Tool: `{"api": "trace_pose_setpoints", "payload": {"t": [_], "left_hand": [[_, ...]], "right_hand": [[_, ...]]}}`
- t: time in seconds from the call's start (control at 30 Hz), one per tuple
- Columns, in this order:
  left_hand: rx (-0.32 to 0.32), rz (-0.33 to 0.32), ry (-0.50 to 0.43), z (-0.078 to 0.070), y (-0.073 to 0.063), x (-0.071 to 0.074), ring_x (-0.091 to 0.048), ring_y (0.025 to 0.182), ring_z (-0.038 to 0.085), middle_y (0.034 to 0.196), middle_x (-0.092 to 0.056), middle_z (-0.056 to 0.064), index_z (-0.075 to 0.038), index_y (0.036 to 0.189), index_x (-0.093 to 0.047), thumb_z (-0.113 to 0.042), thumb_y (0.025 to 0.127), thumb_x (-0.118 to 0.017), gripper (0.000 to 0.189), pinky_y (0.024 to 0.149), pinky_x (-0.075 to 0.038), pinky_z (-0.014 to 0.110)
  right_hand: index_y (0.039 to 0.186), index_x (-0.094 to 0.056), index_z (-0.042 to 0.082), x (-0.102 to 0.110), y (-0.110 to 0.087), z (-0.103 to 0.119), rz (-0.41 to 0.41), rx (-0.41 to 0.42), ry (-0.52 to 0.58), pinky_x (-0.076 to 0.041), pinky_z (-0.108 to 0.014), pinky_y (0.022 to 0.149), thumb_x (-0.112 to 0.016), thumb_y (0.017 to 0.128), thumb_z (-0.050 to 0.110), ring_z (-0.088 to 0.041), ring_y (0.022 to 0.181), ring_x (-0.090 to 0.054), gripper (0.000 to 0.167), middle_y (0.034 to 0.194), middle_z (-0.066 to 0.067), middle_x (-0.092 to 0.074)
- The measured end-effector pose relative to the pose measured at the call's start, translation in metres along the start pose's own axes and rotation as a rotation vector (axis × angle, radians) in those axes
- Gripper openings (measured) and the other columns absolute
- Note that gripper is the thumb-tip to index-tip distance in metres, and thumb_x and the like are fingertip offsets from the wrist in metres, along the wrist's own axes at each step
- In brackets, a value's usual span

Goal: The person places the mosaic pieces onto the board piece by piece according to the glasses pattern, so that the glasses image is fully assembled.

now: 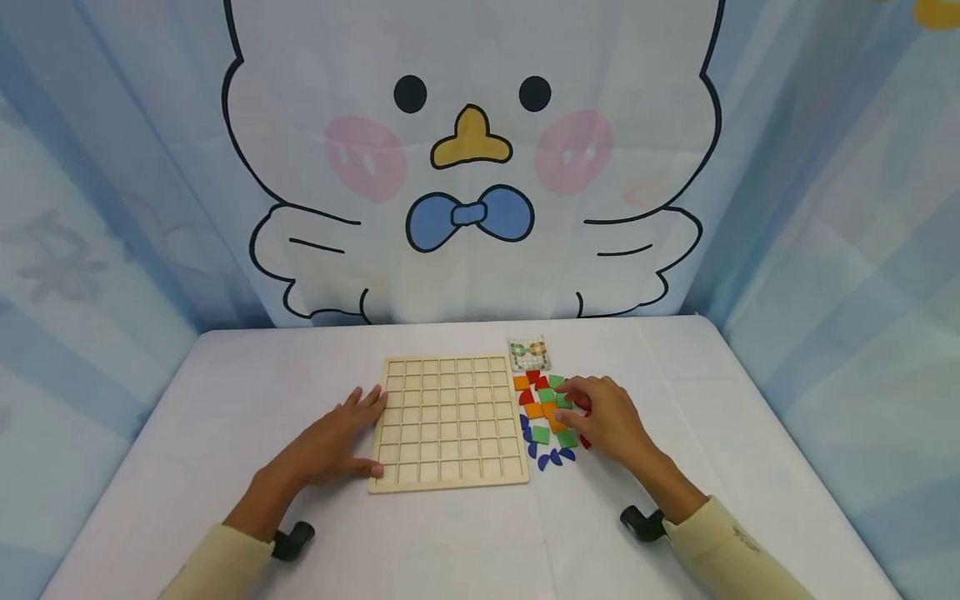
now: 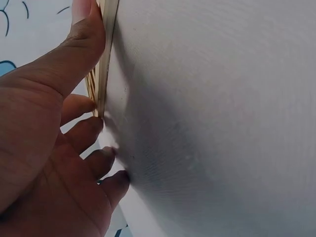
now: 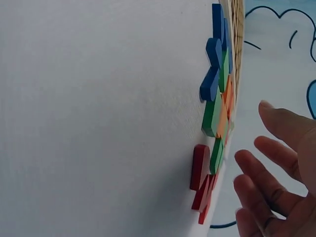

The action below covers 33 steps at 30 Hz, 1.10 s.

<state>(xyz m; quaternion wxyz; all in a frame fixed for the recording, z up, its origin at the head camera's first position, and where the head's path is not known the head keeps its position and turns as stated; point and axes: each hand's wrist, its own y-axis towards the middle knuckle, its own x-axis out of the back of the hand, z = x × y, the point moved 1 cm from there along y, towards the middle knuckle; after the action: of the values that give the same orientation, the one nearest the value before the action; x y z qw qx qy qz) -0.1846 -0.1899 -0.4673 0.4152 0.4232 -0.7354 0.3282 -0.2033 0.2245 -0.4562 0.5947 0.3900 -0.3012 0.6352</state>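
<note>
Here, pale wooden grid (image 1: 448, 423): squarish, far edge facing blue cartoon curtain (image 1: 161, 167)
Left grip (image 1: 341, 437): wide, touching grid
Right grip (image 1: 611, 421): parted near multicoloured tiles (image 1: 533, 411)
Desk (image 1: 450, 542): white-clothed

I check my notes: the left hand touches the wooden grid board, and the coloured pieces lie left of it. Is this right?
The side is wrong: the coloured pieces lie right of the wooden grid board, as the head view shows.

High up, the head view faces forward and down over the white cloth-covered table (image 1: 450, 542); both wrist views, sideways and closer, share the pale wooden gridded board (image 1: 452, 423).
</note>
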Motion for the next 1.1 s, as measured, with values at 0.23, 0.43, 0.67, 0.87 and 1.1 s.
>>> {"api": "trace_pose_setpoints", "payload": {"t": [0.23, 0.43, 0.67, 0.87, 1.1], "left_hand": [[0.017, -0.005, 0.005, 0.0, 0.001, -0.002, -0.02, 0.162, 0.051, 0.175, -0.025, 0.018, -0.005, 0.166, -0.031, -0.04, 0.077, -0.093, 0.115, 0.128, -0.026, 0.067], [0.034, -0.003, 0.004, -0.002, 0.001, -0.002, -0.019, 0.162, 0.05, 0.175, -0.025, 0.017, -0.006, 0.167, -0.031, -0.041, 0.077, -0.094, 0.115, 0.129, -0.026, 0.067], [0.034, -0.008, 0.001, 0.0, 0.0, -0.003, -0.02, 0.162, 0.05, 0.175, -0.026, 0.017, -0.006, 0.167, -0.03, -0.041, 0.077, -0.094, 0.115, 0.128, -0.027, 0.067], [0.039, -0.001, -0.002, 0.002, 0.0, -0.005, -0.019, 0.162, 0.049, 0.175, -0.025, 0.017, -0.006, 0.167, -0.03, -0.041, 0.077, -0.094, 0.116, 0.129, -0.026, 0.066], [0.024, -0.006, -0.004, 0.002, 0.001, -0.004, -0.019, 0.162, 0.05, 0.175, -0.025, 0.017, -0.006, 0.167, -0.03, -0.041, 0.078, -0.093, 0.115, 0.129, -0.026, 0.067]], "right_hand": [[0.119, -0.081, 0.012, -0.012, 0.006, 0.004, 0.016, -0.058, -0.024, -0.048, -0.033, 0.081, -0.09, 0.087, 0.024, -0.021, 0.091, -0.057, 0.035, 0.102, -0.003, -0.076], [0.112, -0.081, 0.011, -0.018, 0.01, 0.009, 0.008, -0.071, -0.058, -0.058, -0.038, 0.085, -0.089, 0.088, 0.023, -0.02, 0.09, -0.064, 0.028, 0.099, -0.005, -0.078], [0.104, -0.077, 0.013, -0.017, 0.012, 0.014, 0.043, -0.125, -0.072, -0.056, -0.034, 0.076, -0.09, 0.087, 0.023, -0.019, 0.083, -0.063, 0.024, 0.089, -0.003, -0.073], [0.103, -0.076, 0.012, -0.016, 0.014, 0.019, 0.066, -0.162, -0.093, -0.055, -0.031, 0.071, -0.092, 0.085, 0.026, -0.02, 0.081, -0.061, 0.028, 0.087, -0.004, -0.071], [0.099, -0.075, 0.014, -0.013, 0.019, 0.019, 0.092, -0.187, -0.062, -0.053, -0.027, 0.064, -0.093, 0.083, 0.026, -0.02, 0.079, -0.06, 0.027, 0.086, -0.004, -0.068]]}}
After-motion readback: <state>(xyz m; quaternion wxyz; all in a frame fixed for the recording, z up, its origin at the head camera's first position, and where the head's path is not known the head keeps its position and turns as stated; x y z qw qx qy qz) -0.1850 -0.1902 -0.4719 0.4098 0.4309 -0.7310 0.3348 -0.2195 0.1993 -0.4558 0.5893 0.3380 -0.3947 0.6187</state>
